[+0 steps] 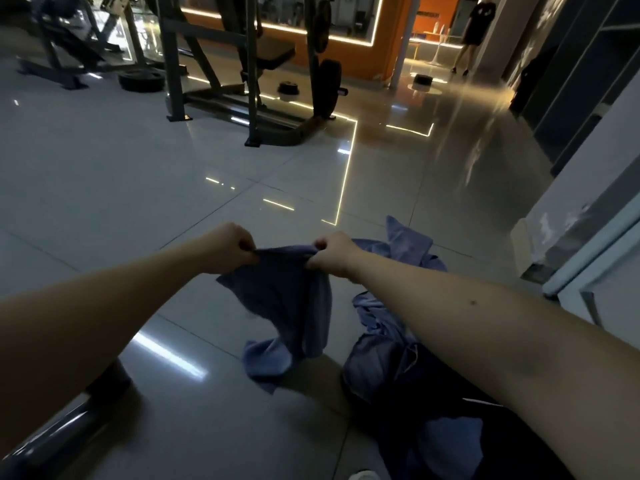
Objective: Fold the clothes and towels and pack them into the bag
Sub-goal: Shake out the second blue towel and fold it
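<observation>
**Blue cloth held up by its top edge, both grips clamped on it**

I hold the blue cloth (287, 299) out in front of me, above the floor (138, 202). My left grip (228, 249) pinches one end of its bunched top edge and my right grip (334, 254) pinches the other, fingers curled tight round the fabric. The two are close together, with a short span of cloth between them. The rest hangs down in loose folds, and its lowest corner crumples at the tiles; I cannot tell whether it rests on them.

Just to the right, partly under my right forearm, a pile of blue clothes (381, 344) lies rumpled on the floor. Its near part lies over something dark (450, 403) that I cannot make out. A dark metal tube (69, 420) crosses the lower left corner.

Farther off stands a weight rack (214, 64) with a weight plate (140, 81) lying beside it. A white cabinet (588, 237) lines the right side. Well away, a person (476, 26) stands by an orange wall.
</observation>
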A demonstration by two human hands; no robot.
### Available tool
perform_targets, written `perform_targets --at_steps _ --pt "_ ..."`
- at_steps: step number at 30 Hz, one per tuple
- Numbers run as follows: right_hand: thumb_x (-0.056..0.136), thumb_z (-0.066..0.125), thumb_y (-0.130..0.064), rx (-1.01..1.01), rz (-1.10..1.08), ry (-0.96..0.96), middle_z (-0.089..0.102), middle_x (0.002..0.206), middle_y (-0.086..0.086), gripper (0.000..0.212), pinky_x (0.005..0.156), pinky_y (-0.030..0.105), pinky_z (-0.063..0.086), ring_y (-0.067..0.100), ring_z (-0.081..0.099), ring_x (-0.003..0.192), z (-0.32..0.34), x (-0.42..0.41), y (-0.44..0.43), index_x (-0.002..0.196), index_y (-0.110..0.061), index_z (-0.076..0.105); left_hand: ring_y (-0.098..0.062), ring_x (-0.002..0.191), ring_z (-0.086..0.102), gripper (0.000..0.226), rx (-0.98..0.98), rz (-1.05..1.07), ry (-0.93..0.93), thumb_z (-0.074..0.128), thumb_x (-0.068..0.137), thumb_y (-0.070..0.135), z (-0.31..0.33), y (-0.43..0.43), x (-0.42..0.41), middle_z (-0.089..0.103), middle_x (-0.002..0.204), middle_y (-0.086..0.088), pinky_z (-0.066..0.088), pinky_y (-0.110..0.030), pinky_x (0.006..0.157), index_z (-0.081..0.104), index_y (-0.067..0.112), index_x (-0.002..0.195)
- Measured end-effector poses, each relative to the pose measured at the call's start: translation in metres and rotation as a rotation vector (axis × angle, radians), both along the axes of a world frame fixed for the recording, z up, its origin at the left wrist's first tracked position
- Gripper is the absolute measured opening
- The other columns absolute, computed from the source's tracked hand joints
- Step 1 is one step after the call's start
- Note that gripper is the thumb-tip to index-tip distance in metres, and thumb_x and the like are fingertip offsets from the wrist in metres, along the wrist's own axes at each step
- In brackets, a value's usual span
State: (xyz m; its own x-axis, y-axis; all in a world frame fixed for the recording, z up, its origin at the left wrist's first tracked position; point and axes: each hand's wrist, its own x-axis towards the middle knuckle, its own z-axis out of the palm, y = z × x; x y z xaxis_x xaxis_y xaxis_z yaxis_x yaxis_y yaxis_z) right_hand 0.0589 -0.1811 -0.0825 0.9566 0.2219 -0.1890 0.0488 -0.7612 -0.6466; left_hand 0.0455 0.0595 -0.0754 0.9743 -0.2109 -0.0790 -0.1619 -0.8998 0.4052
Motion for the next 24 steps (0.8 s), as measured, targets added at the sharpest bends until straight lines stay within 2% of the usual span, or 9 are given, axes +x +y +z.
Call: perform_targets --at_steps 3,6,8,10,12,16,19,21,24 --pt "0.077 0.075 -0.013 -0.144 0.072 0.024 0.064 0.086 0.007 0.016 0.066 0.031 0.049 0.022 0.061 0.079 -0.002 0.000 -0.006 0.090 -0.007 0.068 -0.021 0.078 0.060 0.017 -0.118 0.059 -0.014 0.062 0.095 0.029 0.002 -0.005 0.002 0.064 0.086 -0.005 0.045 -0.028 0.061 0.065 0.013 0.091" --pt "0.076 0.081 -0.009 0.192 0.124 0.081 0.068 0.109 0.005 0.052 0.084 0.030 0.056 0.020 0.065 0.103 0.001 -0.004 0.006 0.124 -0.012 0.060 -0.024 0.083 0.063 0.017 -0.178 0.006 -0.091 0.061 0.097 0.026 0.010 -0.023 0.001 0.065 0.091 -0.008 0.049 -0.033 0.073 0.064 0.009 0.100" --pt "0.079 0.081 -0.011 0.306 0.157 0.070 0.067 0.110 0.004 0.062 0.081 0.025 0.055 0.016 0.065 0.103 0.005 -0.005 0.019 0.133 -0.015 0.053 -0.016 0.074 0.060 0.019 -0.161 -0.051 -0.098 0.064 0.096 0.028 0.013 -0.034 -0.002 0.065 0.087 -0.006 0.048 -0.024 0.067 0.065 0.009 0.101" --pt "0.081 0.079 -0.021 0.153 0.191 -0.054 0.067 0.106 0.004 0.049 0.078 0.024 0.051 0.017 0.064 0.098 0.010 -0.005 0.026 0.126 -0.016 0.060 -0.010 0.068 0.054 0.022 -0.152 -0.059 -0.089 0.066 0.094 0.031 0.015 -0.041 -0.005 0.062 0.082 -0.002 0.041 -0.020 0.059 0.066 0.009 0.099" --pt "0.085 0.075 -0.025 0.027 0.194 -0.157 0.069 0.100 0.005 0.028 0.079 0.031 0.052 0.020 0.064 0.094 0.010 -0.005 0.025 0.110 -0.015 0.069 -0.012 0.071 0.057 0.024 -0.198 -0.036 -0.035 0.068 0.092 0.034 0.015 -0.041 -0.005 0.062 0.082 -0.001 0.042 -0.021 0.061 0.066 0.011 0.098" --pt "0.085 0.069 -0.016 0.096 -0.014 -0.180 0.067 0.086 0.004 0.007 0.070 0.028 0.049 0.019 0.061 0.082 0.008 -0.001 0.014 0.090 -0.012 0.072 -0.016 0.082 0.058 0.024 -0.197 -0.003 0.181 0.076 0.085 0.031 0.009 -0.023 -0.008 0.064 0.090 -0.002 0.045 -0.025 0.068 0.069 0.014 0.100" --pt "0.082 0.069 -0.013 0.038 -0.049 -0.141 0.065 0.079 0.002 0.001 0.062 0.024 0.046 0.020 0.060 0.079 0.010 0.001 0.004 0.082 -0.013 0.069 -0.016 0.078 0.054 0.020 -0.186 0.048 0.192 0.072 0.088 0.028 0.004 -0.015 -0.011 0.061 0.087 -0.003 0.042 -0.025 0.064 0.069 0.011 0.097" --pt "0.079 0.073 -0.009 0.018 0.018 -0.078 0.066 0.090 0.003 0.015 0.067 0.026 0.051 0.020 0.062 0.086 0.011 -0.001 0.002 0.092 -0.014 0.068 -0.016 0.076 0.053 0.019 -0.289 0.080 0.126 0.069 0.091 0.026 0.005 -0.016 -0.010 0.059 0.085 -0.004 0.040 -0.025 0.061 0.067 0.008 0.097" --pt "0.077 0.081 -0.012 0.191 0.150 -0.003 0.064 0.111 0.005 0.053 0.088 0.032 0.056 0.019 0.063 0.101 0.017 -0.009 0.013 0.125 -0.014 0.058 -0.015 0.071 0.051 0.015 -0.355 0.044 0.020 0.068 0.092 0.021 0.014 -0.028 -0.011 0.057 0.078 -0.002 0.038 -0.022 0.057 0.065 0.007 0.095"
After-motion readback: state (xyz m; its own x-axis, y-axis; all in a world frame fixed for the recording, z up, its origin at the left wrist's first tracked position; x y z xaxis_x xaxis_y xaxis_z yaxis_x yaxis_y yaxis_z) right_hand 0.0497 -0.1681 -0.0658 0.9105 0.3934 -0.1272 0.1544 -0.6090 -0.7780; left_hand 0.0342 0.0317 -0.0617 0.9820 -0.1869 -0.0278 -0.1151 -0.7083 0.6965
